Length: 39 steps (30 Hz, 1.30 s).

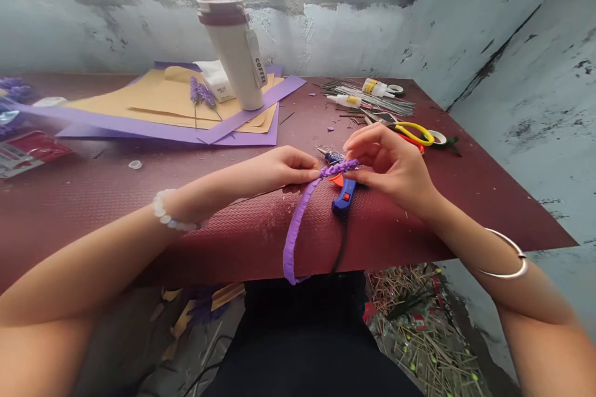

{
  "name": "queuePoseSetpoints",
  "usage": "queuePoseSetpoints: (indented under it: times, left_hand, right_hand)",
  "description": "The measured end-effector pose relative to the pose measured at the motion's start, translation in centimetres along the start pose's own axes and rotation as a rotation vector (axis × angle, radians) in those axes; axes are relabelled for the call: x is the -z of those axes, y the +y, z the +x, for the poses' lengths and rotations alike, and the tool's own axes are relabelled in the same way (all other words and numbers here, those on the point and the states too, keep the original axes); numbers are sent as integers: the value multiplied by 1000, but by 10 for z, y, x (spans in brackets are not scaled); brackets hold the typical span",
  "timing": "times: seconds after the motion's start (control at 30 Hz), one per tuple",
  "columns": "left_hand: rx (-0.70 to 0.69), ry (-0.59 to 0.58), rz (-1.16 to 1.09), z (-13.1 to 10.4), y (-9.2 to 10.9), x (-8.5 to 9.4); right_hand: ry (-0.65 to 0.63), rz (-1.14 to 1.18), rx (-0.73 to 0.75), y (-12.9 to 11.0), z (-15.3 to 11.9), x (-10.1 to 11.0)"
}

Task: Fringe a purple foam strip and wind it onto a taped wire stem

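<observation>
My left hand (298, 165) pinches a purple paper strip (298, 223) where it meets a twisted, petal-like purple section. The strip's loose part hangs in a curve over the table's front edge. At the other end of the twisted flower section (342, 167), my right hand (393, 164) holds its thumb and fingers curved and apart, close to the tip; whether they touch it is partly hidden. Beneath the flower lies a blue hot glue gun (343, 195) with an orange trigger, its nozzle pointing away and its cord running off the front edge.
Purple and tan paper sheets (162, 99) lie at back left, with a coffee cup (237, 56) and finished purple flower sprigs (201, 92) on them. Wires, glue bottles (376, 87) and yellow-handled scissors (414, 132) are at back right. Scraps (428, 329) cover the floor.
</observation>
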State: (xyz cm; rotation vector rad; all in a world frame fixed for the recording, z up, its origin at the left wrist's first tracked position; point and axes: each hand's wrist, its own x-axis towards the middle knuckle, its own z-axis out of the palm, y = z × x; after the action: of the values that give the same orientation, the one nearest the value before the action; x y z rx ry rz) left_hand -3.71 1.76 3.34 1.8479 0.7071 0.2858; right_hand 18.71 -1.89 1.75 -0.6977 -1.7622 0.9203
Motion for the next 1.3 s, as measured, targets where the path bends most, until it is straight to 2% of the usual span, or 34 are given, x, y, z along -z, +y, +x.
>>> queuePoseSetpoints:
  times: [0.1,0.2,0.3,0.4,0.53,0.67,0.8,0.97,1.3]
  left_hand:
    - [-96,108,243,-4,9,-2]
    - [-228,236,441,-6,10,-5]
    - [-347,314,546,-5,5,-7]
    - [-403,349,585,-3,1,-7]
    - [-375,332,535,-3,2,-6]
    - [-272,272,412,-4,6,-6]
    - [-197,267,348,-4,8,-5]
    - [-194,290,363,-5,9,-6]
    - [-200,281,380,-4,11,-3]
  right_hand:
    - [-38,18,-58,-5,-2,2]
    - [-7,45,-73,-7,-2,5]
    - [23,61,-72,-7,-2,5]
    - [22,59,-75,-6,-1,4]
    - [27,36,-27,-7,-1,4]
    - [64,-111,62,-8,-1,5]
    - [75,-209,131,-7,-1,6]
    - [60,-243,183,-7,-1,6]
    - [90,-323,154,-10,-2,6]
